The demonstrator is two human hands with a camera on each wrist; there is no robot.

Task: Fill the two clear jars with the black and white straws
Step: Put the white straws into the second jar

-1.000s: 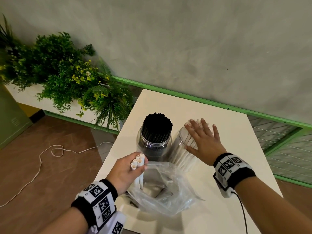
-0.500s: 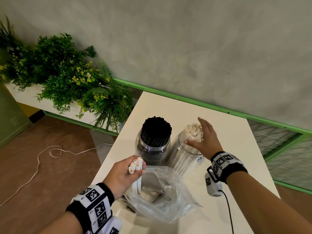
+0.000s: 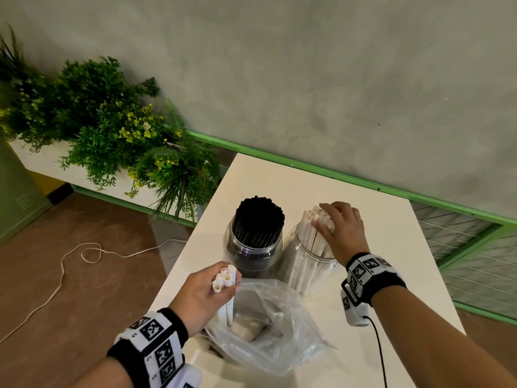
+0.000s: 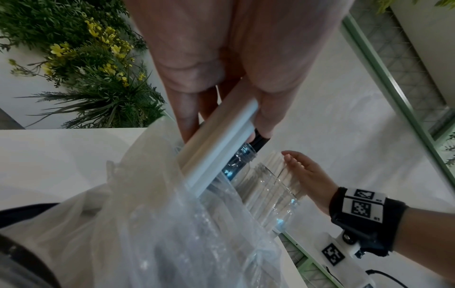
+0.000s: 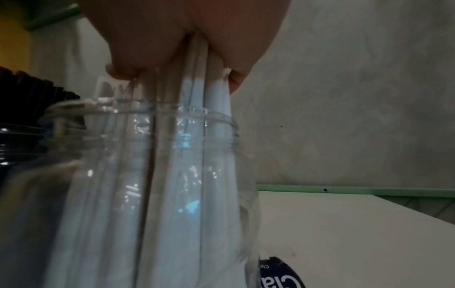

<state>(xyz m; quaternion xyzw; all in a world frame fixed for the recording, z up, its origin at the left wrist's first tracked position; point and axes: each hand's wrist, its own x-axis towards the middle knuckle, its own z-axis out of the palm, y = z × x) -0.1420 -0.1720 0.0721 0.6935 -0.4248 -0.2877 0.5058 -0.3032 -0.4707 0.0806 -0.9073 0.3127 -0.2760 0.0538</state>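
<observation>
Since a second ago my right hand (image 3: pixel 342 231) has dropped from flat above to curl around the white straws (image 3: pixel 313 242) in the right jar (image 3: pixel 307 264). My left hand (image 3: pixel 204 295) pinches a bundle (image 3: pixel 225 278) over the bag (image 3: pixel 274 329); squeezing risks tipping the jar.

Soft, even indoor light; wrist views dimmer and blurred

The head view is sharp and evenly lit, with faint shadows on the table (image 3: pixel 321 189) and wide-angle bending toward the edges. The left wrist view shows the fingers (image 4: pixel 187 81) out of focus and glare on the bag (image 4: pixel 172 233). The right wrist view is dim and soft, with bluish glints on the jar (image 5: pixel 187 148) and a blurred palm.
</observation>
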